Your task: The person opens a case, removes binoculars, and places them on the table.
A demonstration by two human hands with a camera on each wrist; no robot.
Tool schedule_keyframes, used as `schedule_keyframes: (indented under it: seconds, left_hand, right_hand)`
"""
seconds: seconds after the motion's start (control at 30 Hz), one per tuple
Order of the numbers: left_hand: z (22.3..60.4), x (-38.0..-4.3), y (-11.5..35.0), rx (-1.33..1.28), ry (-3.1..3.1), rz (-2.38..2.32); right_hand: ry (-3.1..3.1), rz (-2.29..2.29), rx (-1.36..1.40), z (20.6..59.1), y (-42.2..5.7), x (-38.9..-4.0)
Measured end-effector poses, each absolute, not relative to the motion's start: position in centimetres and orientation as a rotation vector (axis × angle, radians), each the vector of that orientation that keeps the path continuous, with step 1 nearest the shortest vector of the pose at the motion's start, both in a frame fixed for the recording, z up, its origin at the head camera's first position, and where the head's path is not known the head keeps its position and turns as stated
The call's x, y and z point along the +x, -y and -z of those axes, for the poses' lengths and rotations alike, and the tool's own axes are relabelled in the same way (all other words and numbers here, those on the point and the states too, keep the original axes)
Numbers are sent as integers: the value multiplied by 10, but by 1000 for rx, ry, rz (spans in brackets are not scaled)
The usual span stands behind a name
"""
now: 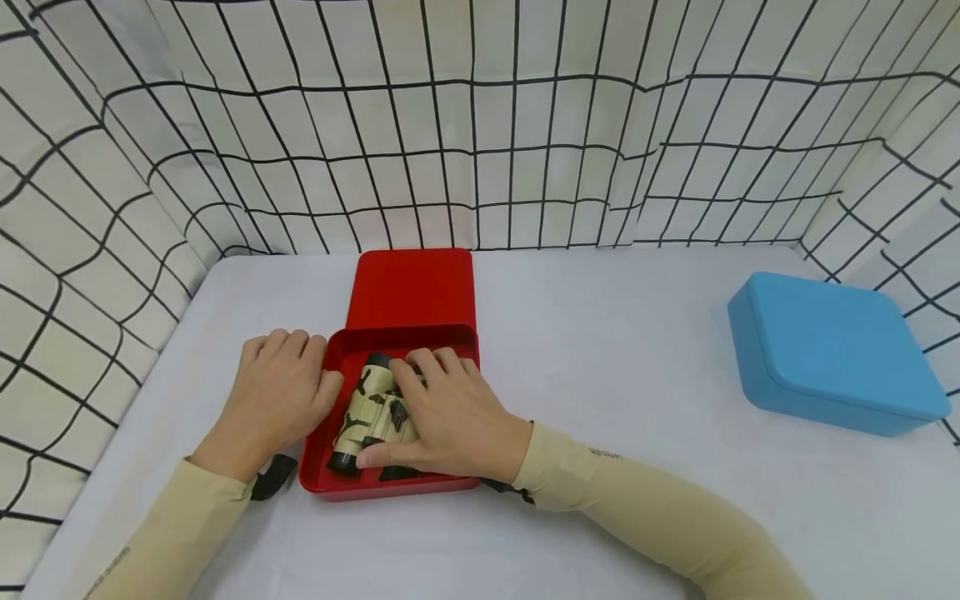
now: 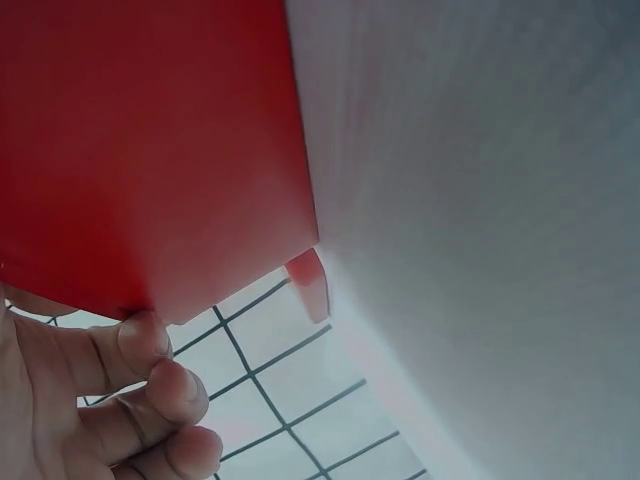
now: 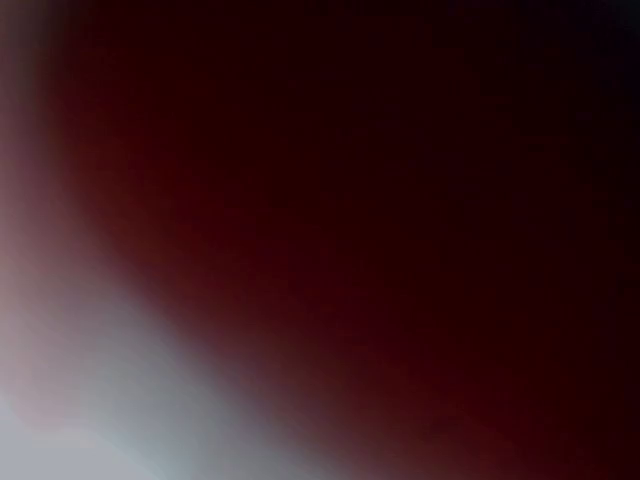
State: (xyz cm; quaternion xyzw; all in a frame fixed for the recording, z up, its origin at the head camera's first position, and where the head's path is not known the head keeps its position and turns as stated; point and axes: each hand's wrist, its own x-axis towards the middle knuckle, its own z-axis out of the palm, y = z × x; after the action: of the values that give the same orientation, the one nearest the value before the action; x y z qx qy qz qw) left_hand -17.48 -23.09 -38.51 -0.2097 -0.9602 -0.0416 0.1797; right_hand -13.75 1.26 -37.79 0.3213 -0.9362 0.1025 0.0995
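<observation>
Binoculars (image 1: 371,408) in a camouflage pattern with black ends lie inside an open red box (image 1: 390,490). My right hand (image 1: 453,417) reaches over them from the right and grips them, thumb at the near end and fingers toward the far end; it hides their right part. At the box's left side, my left hand (image 1: 281,392) holds the rim, thumb over the edge. In the left wrist view its curled fingers (image 2: 165,395) sit by the red outer wall. The right wrist view is too dark and blurred to show the grip.
The box's red lid (image 1: 412,287) lies folded back behind it. A closed blue box (image 1: 840,350) stands at the right of the white table (image 1: 600,333). Black wire mesh (image 1: 472,150) with white sheeting behind encloses the back and sides.
</observation>
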Motion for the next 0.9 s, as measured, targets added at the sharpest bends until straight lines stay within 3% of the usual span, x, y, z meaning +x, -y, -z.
schedule_keyframes:
  seconds: [0.9]
  left_hand:
    - [384, -173, 229, -574, 2732, 134]
  right_hand:
    - [2718, -88, 949, 384, -12, -137]
